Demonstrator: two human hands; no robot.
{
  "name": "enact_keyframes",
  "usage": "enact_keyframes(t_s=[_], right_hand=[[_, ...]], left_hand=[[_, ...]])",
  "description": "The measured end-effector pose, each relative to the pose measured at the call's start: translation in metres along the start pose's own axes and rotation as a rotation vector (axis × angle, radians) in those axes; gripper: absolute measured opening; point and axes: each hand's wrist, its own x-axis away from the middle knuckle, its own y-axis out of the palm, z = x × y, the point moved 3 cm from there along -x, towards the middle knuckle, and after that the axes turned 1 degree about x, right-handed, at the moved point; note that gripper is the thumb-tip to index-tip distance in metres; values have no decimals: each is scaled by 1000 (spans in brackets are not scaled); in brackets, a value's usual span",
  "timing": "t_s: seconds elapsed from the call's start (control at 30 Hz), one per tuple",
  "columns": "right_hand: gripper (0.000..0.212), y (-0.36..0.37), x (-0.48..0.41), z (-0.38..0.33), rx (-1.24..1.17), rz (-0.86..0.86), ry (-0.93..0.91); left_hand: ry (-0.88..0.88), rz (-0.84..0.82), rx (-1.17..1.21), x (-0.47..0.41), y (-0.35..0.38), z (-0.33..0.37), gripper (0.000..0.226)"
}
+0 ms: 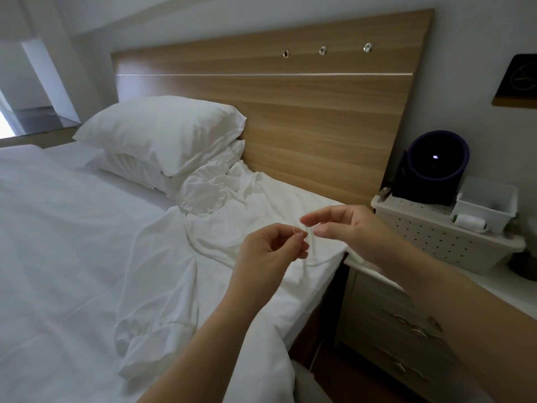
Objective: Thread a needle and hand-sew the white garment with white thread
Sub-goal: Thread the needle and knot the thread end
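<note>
Through the head camera, open bed (pixel 58 257) sheet spread wide to the left. The mattress edge dropped close beside the nightstand (pixel 494 289) on the right, and the headboard (pixel 290 112) and pillows (pixel 157 132) closed the far side. The white garment (pixel 232 228) lay rumpled along that right edge with its button placket up. Above it, the left hand (pixel 270 251) had curled fingers with thumb and forefinger pinched together. The right hand (pixel 345 228) had its fingertips nearly meeting. What either held was too fine to tell. A white thread spool (pixel 470 221) rested on the basket (pixel 436 237).
</note>
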Motion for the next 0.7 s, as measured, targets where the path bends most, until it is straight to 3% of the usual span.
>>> enact_keyframes(t_s=[0.5,0.63,0.7], right_hand=[[7,10,-5,-4,-25,-45,-62],[27,11,-6,3,-197,-19,16],[27,13,-5,5,-259,-36,45]], left_hand=[[-17,-62,-37,3,1,2,12],[-9,-51,-24,3,1,3,13],[-2,-49,-27,3,1,4,14]])
